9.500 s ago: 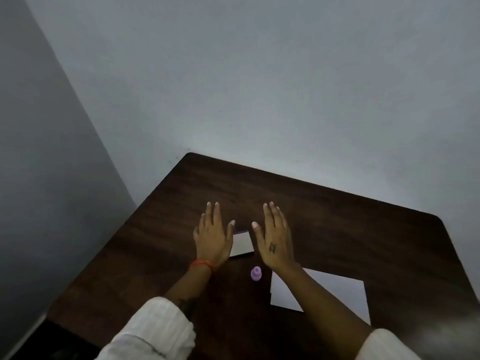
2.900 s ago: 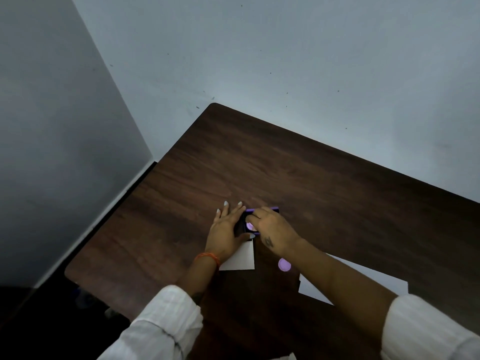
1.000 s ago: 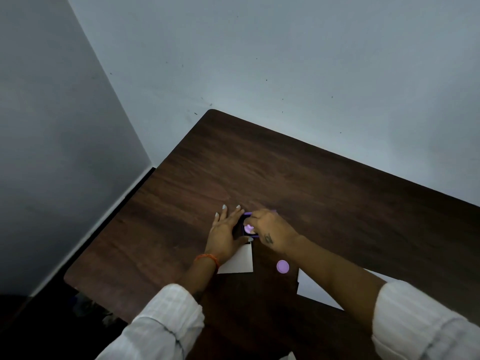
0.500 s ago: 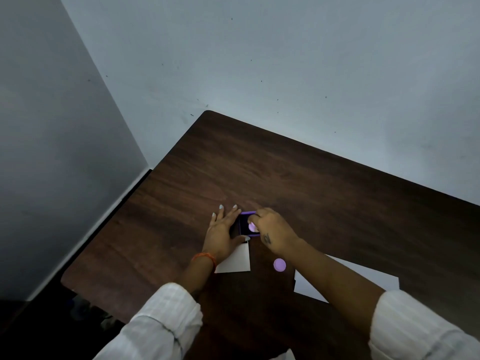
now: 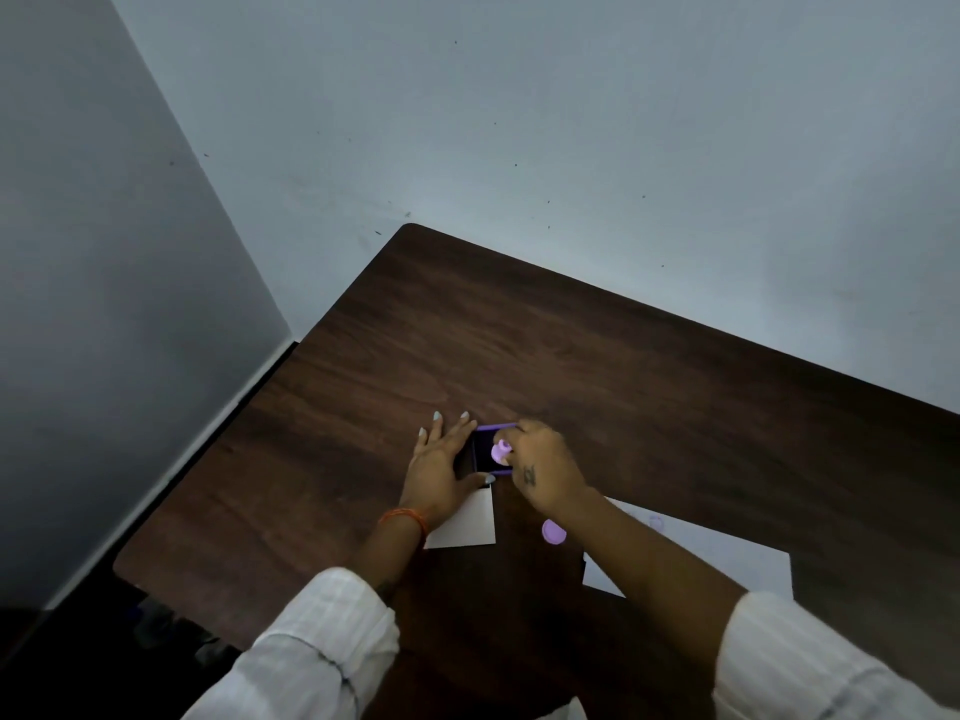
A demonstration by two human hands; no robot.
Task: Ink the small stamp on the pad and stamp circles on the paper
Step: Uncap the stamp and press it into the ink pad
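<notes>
A small lilac stamp (image 5: 501, 452) stands on the dark ink pad (image 5: 484, 457), which has a purple rim. My right hand (image 5: 540, 470) pinches the stamp from the right. My left hand (image 5: 441, 467) lies flat on the table, its thumb and fingers against the pad's left side. The white paper (image 5: 727, 556) lies at the right, partly under my right forearm, with a faint round mark (image 5: 655, 522) on it. A lilac cap (image 5: 554, 531) rests on the table near the paper.
A white square lid (image 5: 467, 522) lies just below the pad, partly under my left wrist. The dark wooden table (image 5: 571, 356) sits in a corner of grey walls, its left edge near the floor gap.
Little has moved. My right hand keeps the stamp on the pad and has shifted it slightly across the pad; my left hand stays beside the pad.
</notes>
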